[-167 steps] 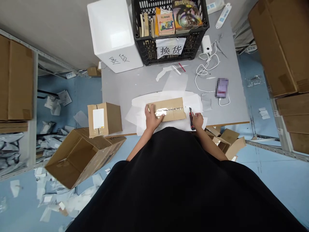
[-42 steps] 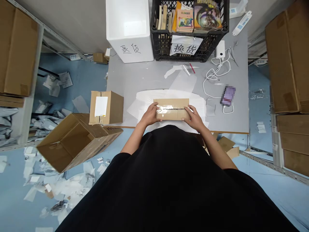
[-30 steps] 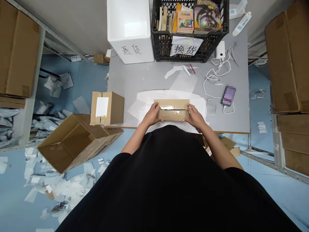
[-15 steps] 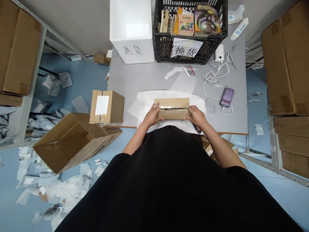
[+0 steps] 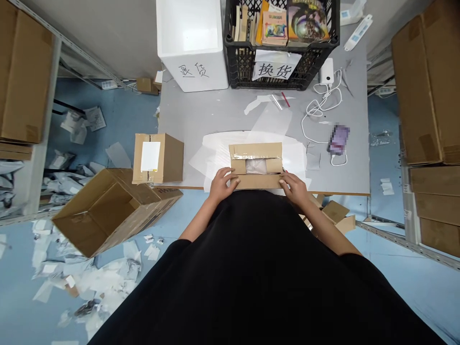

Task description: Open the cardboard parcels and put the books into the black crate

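In front of me, at the table's near edge, lies a small cardboard box (image 5: pixel 256 150) with its long flaps folded outward. Whitish wrapped contents (image 5: pixel 256 166) show between its short end flaps; what is inside the wrap I cannot make out. My left hand (image 5: pixel 222 185) pinches the left end of the near flap (image 5: pixel 258 181) between thumb and fingers. At the flap's right end, my right hand (image 5: pixel 295 187) grips it the same way. Under the box spreads a white sheet (image 5: pixel 215 148).
A taped, labelled carton (image 5: pixel 172 160) stands on the table at left, beside a large open carton (image 5: pixel 104 211). Behind are a white foam bin (image 5: pixel 201 72) and a black crate (image 5: pixel 280 86) of books. A phone (image 5: pixel 339 139) on a white cable (image 5: pixel 314 141) lies at right.
The near flap has been folded outward toward me, baring the box's inside. Both hands have moved down toward my body with that flap.
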{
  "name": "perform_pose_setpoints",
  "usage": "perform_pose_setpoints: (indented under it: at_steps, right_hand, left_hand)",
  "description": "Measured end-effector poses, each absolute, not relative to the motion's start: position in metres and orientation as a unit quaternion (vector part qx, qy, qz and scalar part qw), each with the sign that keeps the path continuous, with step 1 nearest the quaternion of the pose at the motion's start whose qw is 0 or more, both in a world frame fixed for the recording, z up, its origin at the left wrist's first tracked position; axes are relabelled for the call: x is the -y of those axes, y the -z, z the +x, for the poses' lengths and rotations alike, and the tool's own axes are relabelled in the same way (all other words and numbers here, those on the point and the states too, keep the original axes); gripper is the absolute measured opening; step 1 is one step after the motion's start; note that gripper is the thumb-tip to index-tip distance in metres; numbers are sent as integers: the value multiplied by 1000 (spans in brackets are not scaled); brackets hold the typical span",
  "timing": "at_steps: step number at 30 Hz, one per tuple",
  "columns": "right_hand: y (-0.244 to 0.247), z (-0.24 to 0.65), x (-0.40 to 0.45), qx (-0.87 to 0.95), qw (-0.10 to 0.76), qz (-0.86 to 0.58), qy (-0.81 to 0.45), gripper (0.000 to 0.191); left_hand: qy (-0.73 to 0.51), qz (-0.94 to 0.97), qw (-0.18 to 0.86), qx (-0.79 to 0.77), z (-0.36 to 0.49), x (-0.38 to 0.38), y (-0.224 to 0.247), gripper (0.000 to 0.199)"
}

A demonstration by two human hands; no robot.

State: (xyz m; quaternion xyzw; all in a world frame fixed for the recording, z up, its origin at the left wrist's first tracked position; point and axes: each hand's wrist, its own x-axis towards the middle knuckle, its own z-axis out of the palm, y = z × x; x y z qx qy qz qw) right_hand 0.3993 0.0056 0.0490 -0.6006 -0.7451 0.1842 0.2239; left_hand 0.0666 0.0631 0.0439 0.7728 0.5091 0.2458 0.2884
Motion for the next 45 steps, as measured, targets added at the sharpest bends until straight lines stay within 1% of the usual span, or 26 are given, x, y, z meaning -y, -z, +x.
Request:
perform_pose_setpoints:
  at_steps: [1, 3, 5, 6, 8, 12, 16, 22, 24, 27, 28, 30, 32, 33, 34, 36, 42, 45]
  right_hand:
    - [-46, 399, -4, 740, 226, -607, -184, 31]
    - [-38, 397, -4, 736, 214, -616, -179, 34]
    - [-28, 394, -7, 735, 197, -624, -179, 49]
    - [-23, 393, -9, 732, 194, -628, -180, 56]
    - [-11, 391, -14, 721, 196, -640, -179, 61]
    - [6, 388, -23, 702, 192, -666, -166, 50]
    - [10, 387, -26, 701, 169, -673, -163, 44]
    - [-11, 392, -17, 720, 165, -649, -183, 53]
    - [-21, 398, -17, 714, 188, -646, -194, 53]
    - [-34, 408, -30, 670, 240, -667, -219, 51]
    - [-36, 411, -39, 658, 250, -672, -229, 51]
    - [-39, 414, -61, 655, 252, -670, -243, 57]
    - [-37, 412, -84, 673, 238, -657, -244, 70]
    - [-36, 410, -94, 682, 229, -650, -243, 76]
    - [-33, 407, -103, 690, 221, -645, -243, 80]
    - [-27, 401, -113, 697, 208, -642, -241, 81]
    - [-18, 393, -117, 695, 201, -658, -210, 68]
    - [-23, 396, -125, 699, 188, -663, -193, 55]
  left_hand:
    - [-242, 772, 284, -515, 65, -61, -39, 32]
    - [-224, 768, 287, -527, 65, -59, -28, 54]
    - [-207, 760, 298, -539, 66, -60, -18, 73]
    - [-202, 757, 303, -543, 67, -61, -13, 78]
    - [-200, 754, 305, -546, 71, -62, -6, 78]
    - [-208, 748, 279, -565, 79, -64, 4, 68]
    - [-200, 739, 270, -583, 83, -63, 4, 66]
    - [-177, 745, 303, -567, 69, -70, -18, 69]
    - [-188, 727, 317, -580, 63, -79, -28, 65]
    - [-222, 700, 312, -602, 60, -103, -37, 61]
    - [-220, 702, 307, -603, 60, -112, -38, 63]
    - [-195, 718, 306, -594, 65, -132, -39, 77]
    - [-161, 736, 316, -576, 73, -149, -38, 92]
    - [-148, 745, 320, -567, 77, -155, -37, 95]
    - [-140, 751, 321, -560, 82, -160, -36, 93]
    - [-134, 759, 313, -555, 88, -165, -34, 83]
    - [-140, 760, 283, -568, 90, -165, -23, 61]
    - [-144, 761, 278, -568, 83, -173, -21, 50]
